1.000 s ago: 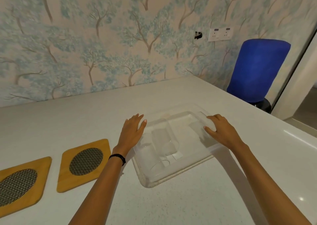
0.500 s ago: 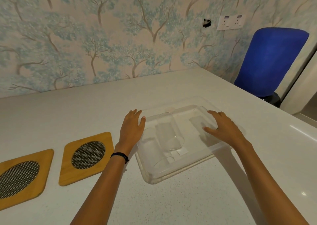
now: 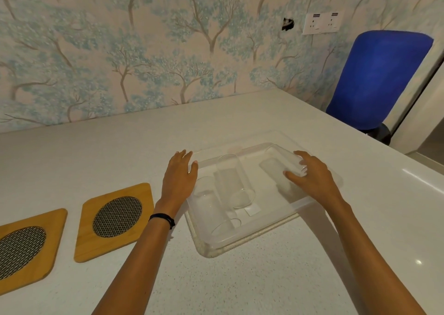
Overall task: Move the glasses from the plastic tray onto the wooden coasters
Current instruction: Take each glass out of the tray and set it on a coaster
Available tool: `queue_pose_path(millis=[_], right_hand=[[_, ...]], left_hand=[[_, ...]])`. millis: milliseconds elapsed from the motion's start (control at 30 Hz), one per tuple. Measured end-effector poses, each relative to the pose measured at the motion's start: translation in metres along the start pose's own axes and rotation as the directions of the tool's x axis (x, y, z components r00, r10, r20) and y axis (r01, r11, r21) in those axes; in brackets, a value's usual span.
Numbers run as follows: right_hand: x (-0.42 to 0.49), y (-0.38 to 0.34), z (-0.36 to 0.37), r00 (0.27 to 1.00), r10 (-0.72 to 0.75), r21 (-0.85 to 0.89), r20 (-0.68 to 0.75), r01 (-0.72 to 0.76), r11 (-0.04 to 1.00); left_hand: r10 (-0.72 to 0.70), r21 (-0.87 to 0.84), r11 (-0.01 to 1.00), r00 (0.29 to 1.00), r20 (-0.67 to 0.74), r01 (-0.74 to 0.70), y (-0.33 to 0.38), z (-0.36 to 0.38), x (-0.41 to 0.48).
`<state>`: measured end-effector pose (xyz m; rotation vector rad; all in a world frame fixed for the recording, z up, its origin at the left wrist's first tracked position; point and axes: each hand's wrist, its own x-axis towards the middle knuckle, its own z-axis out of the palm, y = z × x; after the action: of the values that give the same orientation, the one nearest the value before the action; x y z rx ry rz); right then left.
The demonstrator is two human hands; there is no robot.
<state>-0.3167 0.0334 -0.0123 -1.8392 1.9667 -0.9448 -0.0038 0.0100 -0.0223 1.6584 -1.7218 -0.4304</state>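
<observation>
A clear plastic tray (image 3: 252, 240) sits mid-table with three clear glasses lying on their sides in it. The left glass (image 3: 211, 209) and the middle glass (image 3: 234, 182) lie untouched. My right hand (image 3: 312, 180) curls over the near end of the right glass (image 3: 278, 158), thumb against its side. My left hand (image 3: 179, 177) rests flat on the tray's left rim with fingers apart. Two wooden coasters with oval metal mesh, one (image 3: 117, 216) close to my left wrist and one (image 3: 21, 249) at the left edge, lie bare.
The white countertop (image 3: 240, 278) runs back to a tree-patterned wall with a double socket (image 3: 322, 22). A blue chair (image 3: 374, 79) stands beyond the table's right edge, which slants past the tray.
The view has tilted and drawn closer. Both hands stay at the tray; my right fingers have settled further over the right glass.
</observation>
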Motion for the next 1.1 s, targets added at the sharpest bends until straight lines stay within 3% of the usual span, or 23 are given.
queue_pose_path(millis=[267, 367, 533, 800, 1100], right_hand=[[-0.005, -0.005, -0.013, 0.973, 0.037, 0.343, -0.229, 0.045, 0.938], [-0.006, -0.008, -0.018, 0.948, 0.033, 0.397, -0.316, 0.101, 0.912], [-0.008, -0.011, -0.022, 0.909, 0.004, 0.402, -0.416, 0.18, 0.898], [-0.015, -0.022, -0.016, 0.92, -0.135, 0.296, -0.368, 0.254, 0.921], [-0.016, -0.02, -0.013, 0.914, -0.167, 0.251, -0.369, 0.271, 0.929]], left_hand=[[0.002, -0.007, 1.0, 1.0, -0.004, -0.002, 0.001, -0.001, -0.001], [0.001, -0.012, 1.0, 1.0, -0.002, -0.001, 0.001, 0.0, -0.001], [-0.01, -0.017, 1.0, 1.0, 0.0, 0.01, 0.001, 0.0, 0.0], [-0.009, -0.001, 1.0, 1.0, -0.001, 0.009, 0.0, 0.001, 0.0], [-0.003, 0.002, 1.0, 1.0, -0.012, 0.003, 0.0, 0.0, 0.0]])
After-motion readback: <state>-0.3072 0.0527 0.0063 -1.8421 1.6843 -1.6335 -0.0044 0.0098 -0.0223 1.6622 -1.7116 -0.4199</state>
